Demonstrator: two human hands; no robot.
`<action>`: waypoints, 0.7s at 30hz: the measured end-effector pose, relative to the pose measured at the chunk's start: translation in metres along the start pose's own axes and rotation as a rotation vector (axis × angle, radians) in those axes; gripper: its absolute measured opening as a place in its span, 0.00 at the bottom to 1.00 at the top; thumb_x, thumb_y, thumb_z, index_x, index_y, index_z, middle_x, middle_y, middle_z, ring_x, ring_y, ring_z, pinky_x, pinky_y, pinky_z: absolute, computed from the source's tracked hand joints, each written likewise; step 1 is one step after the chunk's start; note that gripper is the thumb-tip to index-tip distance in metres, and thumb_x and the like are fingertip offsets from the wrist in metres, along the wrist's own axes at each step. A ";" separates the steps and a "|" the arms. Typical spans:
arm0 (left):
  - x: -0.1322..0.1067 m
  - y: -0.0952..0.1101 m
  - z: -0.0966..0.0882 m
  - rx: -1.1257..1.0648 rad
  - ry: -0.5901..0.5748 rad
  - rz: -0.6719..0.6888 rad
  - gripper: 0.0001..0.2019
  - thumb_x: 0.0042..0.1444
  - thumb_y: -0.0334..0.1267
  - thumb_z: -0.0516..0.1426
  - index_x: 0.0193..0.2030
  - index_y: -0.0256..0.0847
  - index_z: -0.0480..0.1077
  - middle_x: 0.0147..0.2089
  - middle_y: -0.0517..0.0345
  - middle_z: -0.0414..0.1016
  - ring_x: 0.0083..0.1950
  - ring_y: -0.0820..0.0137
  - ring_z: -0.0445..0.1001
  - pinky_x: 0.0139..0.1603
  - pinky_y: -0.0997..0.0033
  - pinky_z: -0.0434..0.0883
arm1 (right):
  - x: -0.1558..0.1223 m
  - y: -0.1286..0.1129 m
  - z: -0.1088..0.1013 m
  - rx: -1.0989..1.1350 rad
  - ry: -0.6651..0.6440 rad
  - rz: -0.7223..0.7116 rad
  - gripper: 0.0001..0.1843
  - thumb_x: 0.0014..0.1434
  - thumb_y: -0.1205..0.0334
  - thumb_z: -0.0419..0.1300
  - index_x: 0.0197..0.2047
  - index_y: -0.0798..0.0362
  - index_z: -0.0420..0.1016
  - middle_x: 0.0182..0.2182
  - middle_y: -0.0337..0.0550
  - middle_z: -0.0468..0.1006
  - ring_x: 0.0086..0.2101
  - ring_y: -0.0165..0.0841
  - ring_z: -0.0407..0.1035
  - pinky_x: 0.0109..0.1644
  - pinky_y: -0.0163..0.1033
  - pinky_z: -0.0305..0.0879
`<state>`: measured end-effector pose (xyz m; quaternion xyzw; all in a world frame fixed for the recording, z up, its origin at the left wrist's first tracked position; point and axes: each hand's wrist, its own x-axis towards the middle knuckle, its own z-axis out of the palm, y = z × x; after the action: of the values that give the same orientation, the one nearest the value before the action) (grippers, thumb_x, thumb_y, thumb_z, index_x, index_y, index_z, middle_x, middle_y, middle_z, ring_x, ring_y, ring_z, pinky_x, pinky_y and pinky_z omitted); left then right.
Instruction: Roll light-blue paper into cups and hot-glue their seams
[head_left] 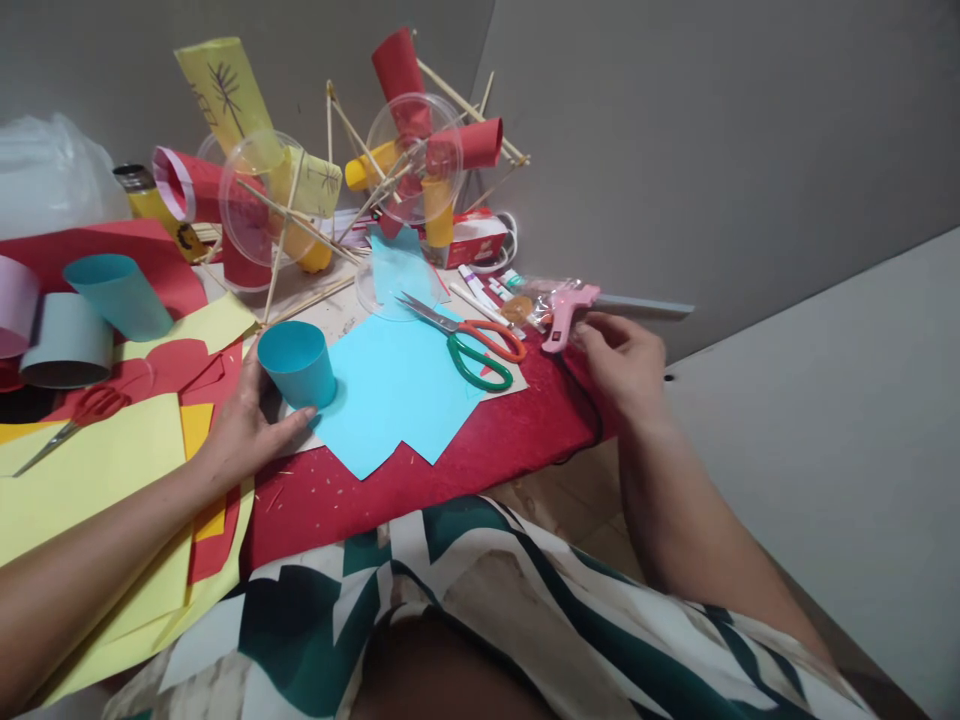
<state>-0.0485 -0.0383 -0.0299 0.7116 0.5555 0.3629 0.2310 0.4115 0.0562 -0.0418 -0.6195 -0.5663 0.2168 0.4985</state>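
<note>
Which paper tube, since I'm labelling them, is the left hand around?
The bright blue tube at the blue sheet's left edge: the left hand curves around it. No hand touches the others, like the teal tube farther left.

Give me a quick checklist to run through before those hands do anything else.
1. Left hand at the blue tube: ok, thumb and fingers around it.
2. Tube's open end facing up: ok.
3. Right hand at the pink glue gun: ok, though how firmly is hidden.
4. Glue gun hot: cannot tell.
5. Blue sheet free of tools: not ok, scissors lie across it.
</note>
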 end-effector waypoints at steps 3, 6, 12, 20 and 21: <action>0.000 0.001 0.000 -0.007 -0.012 0.001 0.47 0.57 0.51 0.65 0.77 0.51 0.45 0.70 0.36 0.65 0.68 0.40 0.69 0.66 0.29 0.67 | -0.019 -0.022 0.005 -0.169 0.029 -0.120 0.15 0.60 0.53 0.62 0.48 0.47 0.80 0.49 0.49 0.82 0.49 0.47 0.76 0.59 0.56 0.69; -0.001 0.000 0.000 -0.002 -0.013 -0.005 0.48 0.57 0.50 0.66 0.78 0.52 0.44 0.70 0.37 0.65 0.68 0.41 0.69 0.66 0.31 0.69 | -0.027 -0.043 0.021 -0.312 -0.164 -0.210 0.14 0.57 0.55 0.64 0.47 0.46 0.81 0.48 0.48 0.83 0.48 0.48 0.76 0.59 0.55 0.69; 0.000 -0.008 0.002 -0.078 -0.020 0.048 0.52 0.57 0.50 0.67 0.79 0.54 0.38 0.71 0.38 0.66 0.69 0.44 0.69 0.67 0.37 0.69 | -0.004 -0.057 0.053 -0.568 -0.549 -0.257 0.14 0.46 0.62 0.68 0.39 0.48 0.80 0.34 0.47 0.80 0.39 0.47 0.74 0.46 0.50 0.68; 0.008 -0.014 -0.006 -0.305 -0.074 -0.011 0.56 0.54 0.48 0.68 0.79 0.53 0.34 0.70 0.39 0.67 0.70 0.47 0.70 0.68 0.39 0.69 | 0.021 -0.054 0.064 -0.764 -0.683 -0.237 0.17 0.39 0.60 0.71 0.31 0.47 0.69 0.30 0.42 0.73 0.33 0.40 0.67 0.36 0.44 0.62; 0.009 -0.014 -0.009 -0.317 -0.079 -0.025 0.56 0.54 0.48 0.67 0.79 0.53 0.34 0.70 0.39 0.67 0.70 0.47 0.69 0.68 0.39 0.70 | 0.022 -0.054 0.064 -0.770 -0.685 -0.224 0.19 0.38 0.59 0.72 0.31 0.47 0.68 0.29 0.42 0.72 0.32 0.39 0.66 0.36 0.44 0.61</action>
<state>-0.0630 -0.0265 -0.0316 0.6729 0.4904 0.4150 0.3666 0.3377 0.0931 -0.0150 -0.5872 -0.7981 0.1287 0.0413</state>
